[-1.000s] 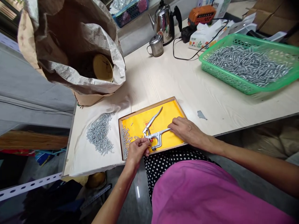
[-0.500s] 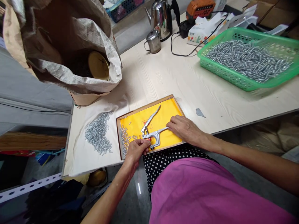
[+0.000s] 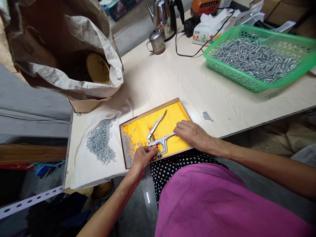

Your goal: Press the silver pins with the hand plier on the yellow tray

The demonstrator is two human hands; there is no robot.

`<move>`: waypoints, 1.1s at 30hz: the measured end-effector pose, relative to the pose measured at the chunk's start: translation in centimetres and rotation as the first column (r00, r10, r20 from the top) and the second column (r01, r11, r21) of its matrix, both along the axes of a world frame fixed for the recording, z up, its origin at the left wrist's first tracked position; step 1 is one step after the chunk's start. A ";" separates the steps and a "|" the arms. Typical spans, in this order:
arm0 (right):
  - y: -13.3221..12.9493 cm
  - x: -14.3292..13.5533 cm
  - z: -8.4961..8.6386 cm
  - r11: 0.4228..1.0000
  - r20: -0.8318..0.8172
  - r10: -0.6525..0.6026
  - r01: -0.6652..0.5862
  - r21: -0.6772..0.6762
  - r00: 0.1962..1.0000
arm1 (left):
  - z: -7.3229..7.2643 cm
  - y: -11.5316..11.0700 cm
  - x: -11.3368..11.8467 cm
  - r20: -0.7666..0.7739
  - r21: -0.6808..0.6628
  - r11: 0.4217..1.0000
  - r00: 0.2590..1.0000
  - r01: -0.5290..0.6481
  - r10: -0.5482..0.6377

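A pair of silver snap-fastener pliers (image 3: pixel 161 142) lies over a shallow tray (image 3: pixel 151 114) with a yellow bottom, its handles spread apart. My right hand (image 3: pixel 191 134) is closed on the end of the lower handle, while the upper handle stands free. At the jaw end, my left hand (image 3: pixel 143 157) has thumb and fingers pinched together beside a small red part. Whatever sits between those fingertips is hidden. Small metal pins (image 3: pixel 128 148) are heaped along the tray's left side, close to my left hand.
Left of the tray, a pile of small metal pins (image 3: pixel 101 141) lies on white cloth. Behind it stands an open sack (image 3: pixel 98 87) with a yellow round container (image 3: pixel 97 69) inside. A green basket (image 3: pixel 229 76) holds larger metal pieces. A metal cup (image 3: pixel 157 42) and kettle (image 3: pixel 165 18) stand at the back.
The whole view has shifted slightly, so everything appears a little further left and up. Both hands keep the same hold at the pliers, and the handles remain spread.
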State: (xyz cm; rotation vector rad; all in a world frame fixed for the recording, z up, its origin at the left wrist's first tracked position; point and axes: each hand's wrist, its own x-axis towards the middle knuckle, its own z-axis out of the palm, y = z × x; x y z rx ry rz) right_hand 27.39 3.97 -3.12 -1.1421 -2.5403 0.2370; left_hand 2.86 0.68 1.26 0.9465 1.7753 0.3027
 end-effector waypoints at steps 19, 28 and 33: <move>3.6 0.0 1.3 0.987 0.017 0.161 -0.161 -0.027 0.987 | -0.8 0.0 -0.6 -0.105 0.020 0.990 0.985 0.140 -0.138; 7.4 -1.7 1.4 0.974 0.226 0.224 -0.221 -0.040 0.948 | -1.1 -0.1 -0.7 -0.094 0.040 0.990 0.987 0.134 -0.130; 6.6 -1.7 2.4 0.978 0.248 0.209 -0.203 -0.049 0.946 | -0.4 -0.4 -0.7 -0.202 0.041 0.975 0.958 0.218 -0.206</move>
